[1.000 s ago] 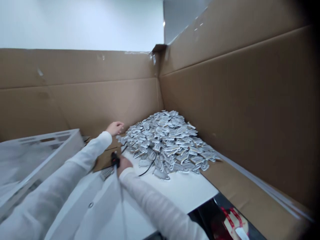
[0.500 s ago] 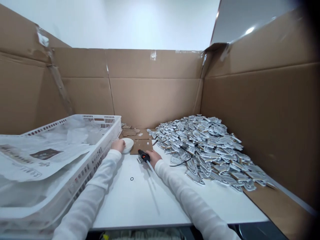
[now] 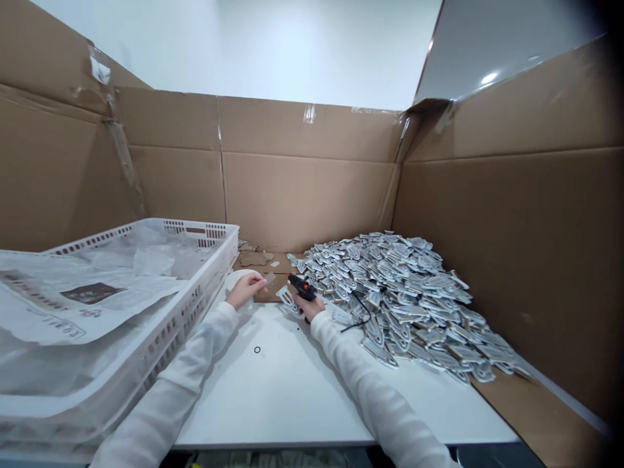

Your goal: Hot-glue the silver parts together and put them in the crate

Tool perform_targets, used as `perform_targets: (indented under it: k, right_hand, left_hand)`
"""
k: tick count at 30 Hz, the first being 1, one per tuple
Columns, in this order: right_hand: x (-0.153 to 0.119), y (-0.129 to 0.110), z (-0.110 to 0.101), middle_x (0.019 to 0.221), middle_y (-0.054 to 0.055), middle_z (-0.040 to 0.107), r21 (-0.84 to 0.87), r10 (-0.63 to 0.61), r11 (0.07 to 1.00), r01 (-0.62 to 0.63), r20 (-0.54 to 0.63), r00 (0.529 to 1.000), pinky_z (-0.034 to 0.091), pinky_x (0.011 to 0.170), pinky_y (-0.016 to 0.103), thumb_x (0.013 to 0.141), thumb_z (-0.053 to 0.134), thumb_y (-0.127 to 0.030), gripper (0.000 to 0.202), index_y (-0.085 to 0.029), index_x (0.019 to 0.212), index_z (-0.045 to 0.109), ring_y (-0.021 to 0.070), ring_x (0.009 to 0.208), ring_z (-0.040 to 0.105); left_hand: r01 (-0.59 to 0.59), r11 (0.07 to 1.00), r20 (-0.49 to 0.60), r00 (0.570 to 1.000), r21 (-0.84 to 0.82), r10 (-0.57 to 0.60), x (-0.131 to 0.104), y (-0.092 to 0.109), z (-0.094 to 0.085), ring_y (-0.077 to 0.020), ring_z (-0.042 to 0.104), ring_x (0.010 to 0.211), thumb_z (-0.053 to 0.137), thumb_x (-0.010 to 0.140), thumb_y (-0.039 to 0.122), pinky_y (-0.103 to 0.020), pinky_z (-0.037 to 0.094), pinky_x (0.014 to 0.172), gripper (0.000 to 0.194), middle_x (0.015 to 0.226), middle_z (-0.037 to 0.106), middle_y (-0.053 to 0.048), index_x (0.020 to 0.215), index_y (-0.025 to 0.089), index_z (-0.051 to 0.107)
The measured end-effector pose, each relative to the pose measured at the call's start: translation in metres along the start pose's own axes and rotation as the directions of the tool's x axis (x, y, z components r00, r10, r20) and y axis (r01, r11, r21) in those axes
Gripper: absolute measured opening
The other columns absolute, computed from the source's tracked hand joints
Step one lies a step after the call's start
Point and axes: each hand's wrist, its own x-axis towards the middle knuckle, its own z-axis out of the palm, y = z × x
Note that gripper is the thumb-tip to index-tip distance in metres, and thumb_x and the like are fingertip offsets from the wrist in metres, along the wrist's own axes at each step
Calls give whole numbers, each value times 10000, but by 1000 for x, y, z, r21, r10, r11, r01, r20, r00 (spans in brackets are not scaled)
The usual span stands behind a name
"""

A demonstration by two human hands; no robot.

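Note:
My left hand [image 3: 247, 290] pinches a small translucent piece [image 3: 270, 278] above the brown cardboard pad [image 3: 266, 294]. Behind that hand a white bowl [image 3: 237, 275] is mostly hidden. My right hand [image 3: 313, 308] is closed round a black glue gun [image 3: 303, 288] with red parts, its front end toward the upper left. A pale flat clip-shaped piece [image 3: 285, 295] shows just left of this hand, under the gun. Whether the fingers also hold it, I cannot tell.
A large heap of grey-white flat pieces [image 3: 390, 286] covers the right side, with a black cable [image 3: 363, 312] at its edge. On the left stands a white plastic crate [image 3: 214, 266] with plastic sheeting. A small black ring [image 3: 257, 350] lies on the white table [image 3: 283, 396]. Cardboard walls [image 3: 312, 195] surround everything.
My left hand has left the bowl and moved right, now with the small translucent piece. My right hand has lifted and turned the glue gun, and the pale piece has come up near it.

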Motion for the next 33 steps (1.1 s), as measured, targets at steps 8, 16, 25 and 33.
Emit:
perform_targets:
  k: [8,16,25,33]
  right_hand:
    - [5,-6,-1,543,-2,594,410,217,886,-218,49,975,446,367,219,561,659,-233,152,-155,652,566,114,416,527]
    - [-6,-11,7,529,-20,566,561,194,810,-173,23,981,524,451,254,507,712,-251,251,-159,673,546,125,470,550]
    - [-11,-15,10,579,-25,566,574,189,796,-192,65,980,520,469,246,481,711,-226,266,-154,679,549,124,500,564]
    - [-9,-10,8,568,-32,568,472,183,859,-196,73,980,501,469,243,500,693,-253,244,-163,685,561,122,473,561]
  left_hand:
    - [109,965,73,993,-238,-94,-20,28,43,-87,395,446,605,622,438,-202,269,447,293,499,525,23,603,163,506]
    - [127,907,-153,967,-402,-203,-35,32,73,-76,367,496,603,621,423,-198,275,487,296,534,422,55,591,162,468]
    - [91,911,-232,953,-402,-197,-37,32,78,-75,366,509,588,635,393,-200,284,501,277,555,408,58,595,167,432]
    - [184,907,-75,971,-378,-228,-33,30,67,-64,280,462,651,570,443,-204,204,456,379,489,356,74,545,165,395]
